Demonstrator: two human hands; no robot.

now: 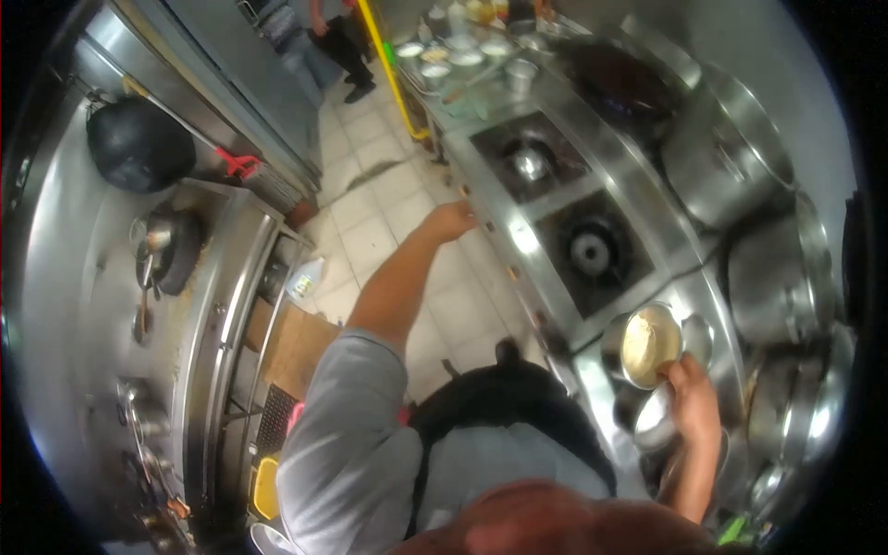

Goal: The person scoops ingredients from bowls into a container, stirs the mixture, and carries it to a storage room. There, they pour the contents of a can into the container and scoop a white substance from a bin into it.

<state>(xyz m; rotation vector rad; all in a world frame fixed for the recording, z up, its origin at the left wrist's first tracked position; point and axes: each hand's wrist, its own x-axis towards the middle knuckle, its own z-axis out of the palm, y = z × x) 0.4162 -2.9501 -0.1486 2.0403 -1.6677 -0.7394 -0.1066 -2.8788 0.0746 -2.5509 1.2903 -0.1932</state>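
My left hand (449, 223) reaches to the front edge of the steel stove (578, 319), its fingers closed around a control knob, which they mostly hide. Over on the right, my right hand (692, 398) pinches the near rim of a round metal pot (613, 350) with a pale yellow content (646, 342). A shiny metal bowl (653, 421) lies just below that hand, partly covered by it. Two square burners sit in the stove top, a nearer burner (592, 248) and a farther burner (530, 165); no pot stands on either.
Large stockpots (726, 157) line the right wall beside a dark wok (615, 83). Small containers (467, 60) crowd the far counter. A yellow pole (387, 65) stands near another person's legs (344, 55). On the left are a hanging wok (141, 145) and a steel counter (208, 370).
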